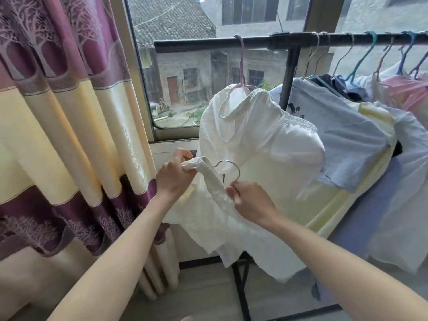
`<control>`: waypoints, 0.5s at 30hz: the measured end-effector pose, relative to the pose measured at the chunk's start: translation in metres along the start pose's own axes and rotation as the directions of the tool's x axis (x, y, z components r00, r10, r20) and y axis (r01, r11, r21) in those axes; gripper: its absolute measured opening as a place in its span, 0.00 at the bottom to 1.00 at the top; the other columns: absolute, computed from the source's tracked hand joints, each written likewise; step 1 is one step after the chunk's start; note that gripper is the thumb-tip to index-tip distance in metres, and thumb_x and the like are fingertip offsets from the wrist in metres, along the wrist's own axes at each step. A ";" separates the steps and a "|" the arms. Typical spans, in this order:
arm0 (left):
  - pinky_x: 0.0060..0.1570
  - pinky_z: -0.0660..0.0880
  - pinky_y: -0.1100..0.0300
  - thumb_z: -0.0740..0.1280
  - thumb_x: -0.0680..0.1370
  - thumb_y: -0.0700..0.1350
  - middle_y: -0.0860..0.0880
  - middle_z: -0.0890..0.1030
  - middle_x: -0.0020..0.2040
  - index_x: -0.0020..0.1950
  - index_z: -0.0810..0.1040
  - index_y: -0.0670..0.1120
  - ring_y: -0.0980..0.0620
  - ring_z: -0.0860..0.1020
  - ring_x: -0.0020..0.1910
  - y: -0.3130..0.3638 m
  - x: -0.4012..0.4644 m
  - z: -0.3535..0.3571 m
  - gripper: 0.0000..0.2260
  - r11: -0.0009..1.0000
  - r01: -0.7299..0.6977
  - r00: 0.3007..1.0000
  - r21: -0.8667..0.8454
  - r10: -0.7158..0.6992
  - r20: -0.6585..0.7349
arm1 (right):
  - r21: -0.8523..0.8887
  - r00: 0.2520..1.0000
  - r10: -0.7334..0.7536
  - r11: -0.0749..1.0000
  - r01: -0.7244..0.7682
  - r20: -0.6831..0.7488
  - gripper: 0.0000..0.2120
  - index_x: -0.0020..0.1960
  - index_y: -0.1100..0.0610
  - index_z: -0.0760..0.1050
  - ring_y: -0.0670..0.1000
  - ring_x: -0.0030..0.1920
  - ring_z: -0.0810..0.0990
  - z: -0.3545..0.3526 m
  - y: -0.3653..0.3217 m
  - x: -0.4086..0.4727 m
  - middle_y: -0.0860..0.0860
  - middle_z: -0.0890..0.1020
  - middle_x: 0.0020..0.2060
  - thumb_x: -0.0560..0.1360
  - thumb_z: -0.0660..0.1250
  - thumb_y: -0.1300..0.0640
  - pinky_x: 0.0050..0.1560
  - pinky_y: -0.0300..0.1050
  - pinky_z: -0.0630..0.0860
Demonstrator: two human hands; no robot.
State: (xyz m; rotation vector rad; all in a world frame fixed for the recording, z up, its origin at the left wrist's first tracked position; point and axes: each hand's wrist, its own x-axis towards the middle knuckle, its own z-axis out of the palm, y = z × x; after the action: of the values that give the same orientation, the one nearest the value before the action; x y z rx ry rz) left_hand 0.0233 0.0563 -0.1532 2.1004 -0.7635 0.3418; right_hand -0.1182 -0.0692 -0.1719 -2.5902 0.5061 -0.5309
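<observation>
A white garment [213,218] with an elastic gathered band hangs between my hands below the rack. My left hand [174,173] grips the bunched end of that band. My right hand [251,201] pinches the band's other end together with the neck of a metal hanger, whose hook [229,169] curves up between my hands. The hanger's body is hidden inside the cloth. Behind it a second white garment [261,140] hangs from a pink hanger [242,66] on the black rail [208,45].
More clothes on coloured hangers [361,63] fill the rail to the right, among them a light blue shirt [347,140]. The rack's black upright [289,75] stands behind. A purple and cream curtain [64,117] covers the left, with a window [185,77] beyond and a radiator [159,274] below.
</observation>
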 end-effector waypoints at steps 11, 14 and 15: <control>0.60 0.64 0.53 0.59 0.61 0.55 0.59 0.71 0.58 0.65 0.68 0.60 0.58 0.65 0.60 0.013 -0.014 -0.005 0.30 0.922 -0.366 0.840 -0.127 0.387 0.381 | -0.350 0.738 -0.456 0.884 0.310 -0.497 0.13 0.37 0.61 0.76 0.56 0.21 0.74 -0.058 0.016 0.019 0.54 0.79 0.29 0.74 0.57 0.57 0.18 0.38 0.65; 0.56 0.68 0.56 0.63 0.65 0.55 0.54 0.74 0.50 0.56 0.74 0.59 0.57 0.71 0.51 0.021 -0.007 -0.012 0.19 0.908 -0.333 0.899 -0.256 0.388 0.204 | -0.414 0.737 -0.401 0.892 0.179 -0.545 0.12 0.35 0.62 0.74 0.58 0.21 0.75 -0.084 0.028 0.023 0.56 0.77 0.28 0.74 0.58 0.59 0.20 0.38 0.64; 0.53 0.69 0.61 0.64 0.66 0.57 0.51 0.75 0.48 0.55 0.75 0.58 0.55 0.73 0.49 0.026 -0.004 -0.014 0.18 0.896 -0.264 0.924 -0.357 0.341 0.172 | -0.389 0.771 -0.315 0.916 0.096 -0.553 0.12 0.35 0.63 0.74 0.59 0.24 0.77 -0.091 0.029 0.023 0.58 0.78 0.30 0.74 0.59 0.60 0.22 0.40 0.66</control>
State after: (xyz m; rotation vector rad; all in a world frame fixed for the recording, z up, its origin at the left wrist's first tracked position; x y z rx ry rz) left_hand 0.0042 0.0580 -0.1303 1.7209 -1.2095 0.1233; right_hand -0.1461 -0.1353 -0.1045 -2.7792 0.5455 -1.5133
